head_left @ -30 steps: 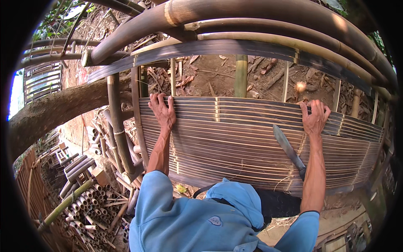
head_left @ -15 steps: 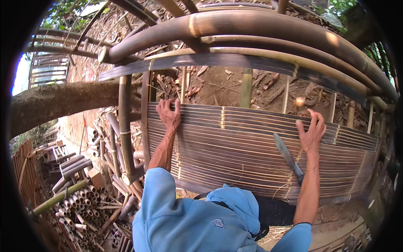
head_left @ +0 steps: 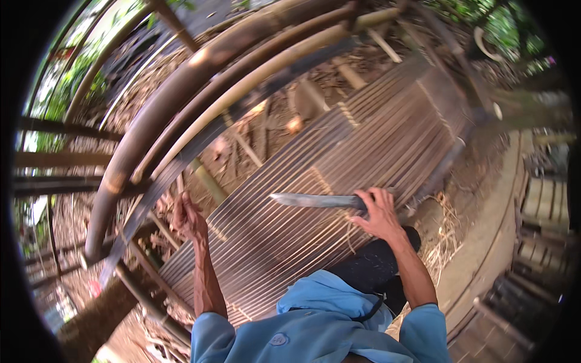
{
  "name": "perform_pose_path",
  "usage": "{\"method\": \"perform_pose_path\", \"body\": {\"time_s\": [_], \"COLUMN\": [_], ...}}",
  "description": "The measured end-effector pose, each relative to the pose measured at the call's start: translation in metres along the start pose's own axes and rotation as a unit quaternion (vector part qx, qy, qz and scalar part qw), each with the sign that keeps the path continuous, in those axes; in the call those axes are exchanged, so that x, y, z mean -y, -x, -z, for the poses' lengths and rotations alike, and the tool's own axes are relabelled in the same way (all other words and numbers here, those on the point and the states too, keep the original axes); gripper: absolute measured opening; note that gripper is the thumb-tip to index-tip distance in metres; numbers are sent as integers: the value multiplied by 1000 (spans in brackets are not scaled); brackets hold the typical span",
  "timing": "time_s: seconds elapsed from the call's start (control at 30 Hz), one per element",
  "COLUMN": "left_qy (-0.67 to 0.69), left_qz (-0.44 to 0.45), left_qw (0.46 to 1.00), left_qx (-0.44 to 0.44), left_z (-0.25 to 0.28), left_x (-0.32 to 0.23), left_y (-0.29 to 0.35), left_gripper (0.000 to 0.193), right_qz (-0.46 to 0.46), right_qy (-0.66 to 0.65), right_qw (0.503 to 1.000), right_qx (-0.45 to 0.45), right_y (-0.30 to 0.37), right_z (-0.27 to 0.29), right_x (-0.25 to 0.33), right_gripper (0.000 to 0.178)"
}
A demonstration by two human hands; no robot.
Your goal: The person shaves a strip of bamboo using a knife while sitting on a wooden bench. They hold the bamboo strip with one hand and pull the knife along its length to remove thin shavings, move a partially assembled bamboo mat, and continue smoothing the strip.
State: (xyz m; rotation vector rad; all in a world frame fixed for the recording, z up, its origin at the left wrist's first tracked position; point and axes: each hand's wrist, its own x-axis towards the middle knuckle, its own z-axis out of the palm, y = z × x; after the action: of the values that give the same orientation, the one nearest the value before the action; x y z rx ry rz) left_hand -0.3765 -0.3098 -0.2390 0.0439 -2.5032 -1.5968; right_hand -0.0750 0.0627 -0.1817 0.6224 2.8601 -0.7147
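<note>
My right hand (head_left: 380, 213) has its fingers and thumb around the dark handle of a machete (head_left: 311, 200). The blade points left over a slatted panel (head_left: 375, 151) of dark bamboo strips bound by pale cross ties. My left hand (head_left: 190, 219) is raised near the panel's far left edge, fingers upward and loosely bent, with nothing visible in it; motion softens its outline. Beyond that hand, a long dark bamboo strip (head_left: 175, 166) runs diagonally under the rails, apart from the slats.
Thick bamboo poles (head_left: 166, 91) form a rail across the far side. A tree trunk (head_left: 103, 320) lies at lower left. Pale shavings (head_left: 448, 233) are scattered on the ground to the right, beside a long board (head_left: 484, 254). Stacked bamboo pieces (head_left: 526, 302) stand at far right.
The view has swung round, so the panel now slants. My right hand has come off the panel onto the machete's handle. My left hand has lifted from the panel's edge.
</note>
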Motion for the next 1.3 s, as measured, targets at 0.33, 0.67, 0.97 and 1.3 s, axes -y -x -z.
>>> {"method": "perform_pose_path", "body": {"time_s": [0.33,0.67,0.97,1.3], "left_qy": [-134,-93,-4,-8], "left_qz": [-68,-333,-273,-382], "left_qw": [925,870,903,847], "left_qx": [348,352,330,368], "left_z": [-103,-286,-291,-367], "left_x": [-113,-104,-58,-155], "left_y": [7,50,13,68], "left_gripper": [48,40,33,38], "right_qz": [-24,-248,-387,-527], "right_qy": [-21,-56,-161,-332], "right_qw": [999,953,847,629], "right_qx": [-8,-164,-327,-465], "right_y": [30,162,246,353], "right_z": [11,32,7,-23], "right_x": [-32,-63,-89,-133], "right_gripper": [55,50,49,51]}}
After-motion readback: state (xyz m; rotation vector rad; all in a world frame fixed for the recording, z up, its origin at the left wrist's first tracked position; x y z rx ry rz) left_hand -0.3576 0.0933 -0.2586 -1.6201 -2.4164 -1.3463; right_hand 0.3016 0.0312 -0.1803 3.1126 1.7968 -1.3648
